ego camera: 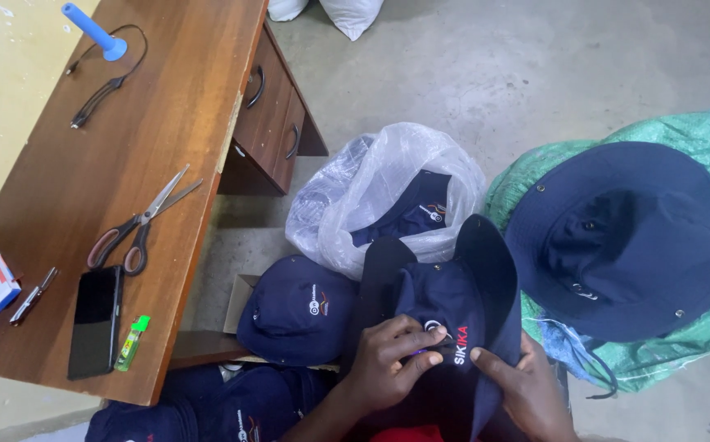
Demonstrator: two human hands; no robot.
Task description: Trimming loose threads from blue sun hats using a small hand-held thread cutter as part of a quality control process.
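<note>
A: Both my hands grip the navy bucket hat (445, 303) low over my lap: left hand (388, 356) pinching near the stitched logo, right hand (523, 385) clamping the brim.

B: Picking at threads, I'd judge; the scissors (138, 225) on the table (167, 106) look needed next.

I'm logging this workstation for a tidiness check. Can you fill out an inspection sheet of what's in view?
Surface: wooden desk with drawers; grey concrete floor.
Job's things: navy brimmed hat held in the lap by left hand and right hand, both pinching near its embroidered front.
Clutter: scissors, phone, green lighter, pen, small box on the desk.
Hands: both bare, closed on the hat.
Cables: black cord by a blue handle.
Surroundings: navy cap, clear bag of hats, hat on green sack.
</note>
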